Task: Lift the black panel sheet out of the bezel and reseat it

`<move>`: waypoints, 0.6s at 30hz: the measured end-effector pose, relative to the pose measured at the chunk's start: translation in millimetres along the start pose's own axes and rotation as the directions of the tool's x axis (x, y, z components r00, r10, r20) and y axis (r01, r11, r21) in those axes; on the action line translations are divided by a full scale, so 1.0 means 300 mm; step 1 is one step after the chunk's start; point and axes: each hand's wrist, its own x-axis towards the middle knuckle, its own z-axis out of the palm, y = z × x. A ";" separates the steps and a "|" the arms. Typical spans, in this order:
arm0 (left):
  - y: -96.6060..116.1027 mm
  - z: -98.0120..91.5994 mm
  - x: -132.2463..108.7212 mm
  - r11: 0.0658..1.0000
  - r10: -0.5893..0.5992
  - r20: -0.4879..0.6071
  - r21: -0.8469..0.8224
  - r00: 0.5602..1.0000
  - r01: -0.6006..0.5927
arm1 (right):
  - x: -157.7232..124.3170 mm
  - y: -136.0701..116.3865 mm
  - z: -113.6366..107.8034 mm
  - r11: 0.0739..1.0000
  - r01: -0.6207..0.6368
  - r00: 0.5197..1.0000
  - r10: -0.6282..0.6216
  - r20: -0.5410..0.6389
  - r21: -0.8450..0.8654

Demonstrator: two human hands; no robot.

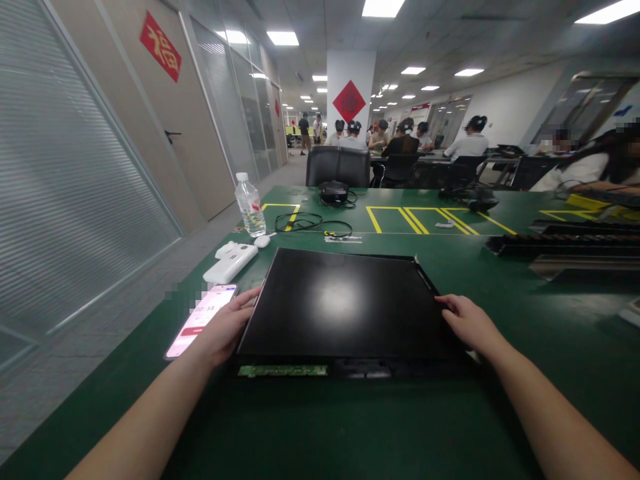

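A flat black display panel lies in front of me, a ceiling light reflected in its glossy face. Below its near edge shows a narrow green circuit board. My left hand grips the panel's left edge, fingers partly hidden at the side. On the opposite edge, my right hand holds on with its fingertips, the thumb out of sight underneath. A dark frame strip shows along the panel's right side, and the panel seems slightly shifted from it.
Left of the panel lie a lit phone, a white device and a water bottle. Black cables and a black headset lie beyond. Dark metal strips are on the right of the green table. Several people sit farther back.
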 end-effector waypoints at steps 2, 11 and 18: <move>-0.001 -0.006 0.007 1.000 0.020 0.006 0.004 1.000 -0.020 | -0.002 -0.002 0.000 1.000 -0.001 1.000 0.001 -0.006 0.003; -0.011 -0.030 0.038 0.999 0.033 0.033 -0.044 0.999 -0.031 | -0.005 0.003 0.008 1.000 0.004 1.000 -0.004 -0.018 0.018; -0.018 -0.048 0.029 0.989 0.129 0.175 0.044 0.976 -0.139 | -0.005 0.006 0.011 1.000 0.013 1.000 -0.013 -0.010 0.026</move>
